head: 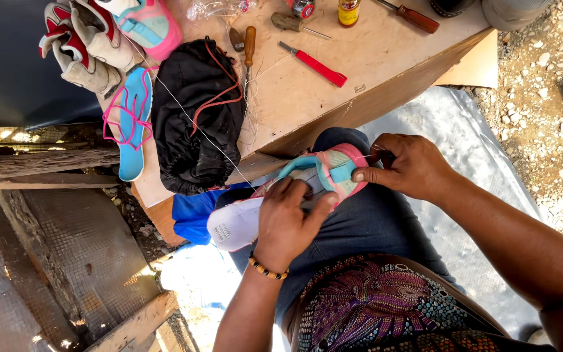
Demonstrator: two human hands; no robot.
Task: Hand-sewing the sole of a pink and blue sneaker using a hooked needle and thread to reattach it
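Observation:
A small pink and teal shoe [330,171] with a white sole lies across my lap on my jeans. My left hand [288,218] wraps over its middle and grips it. My right hand [408,166] pinches the pink heel end, thumb on the teal strap, and seems to hold a thin needle or thread there. A fine white thread [184,107] runs from the shoe up across the wooden table.
On the wooden table [373,72] lie a red-handled tool [317,65], wooden-handled awls [249,45], a black bag [197,117], a blue sandal with pink straps [131,120], several worn shoes [92,45] and a small bottle [348,12]. Gravel lies at right, wire mesh at lower left.

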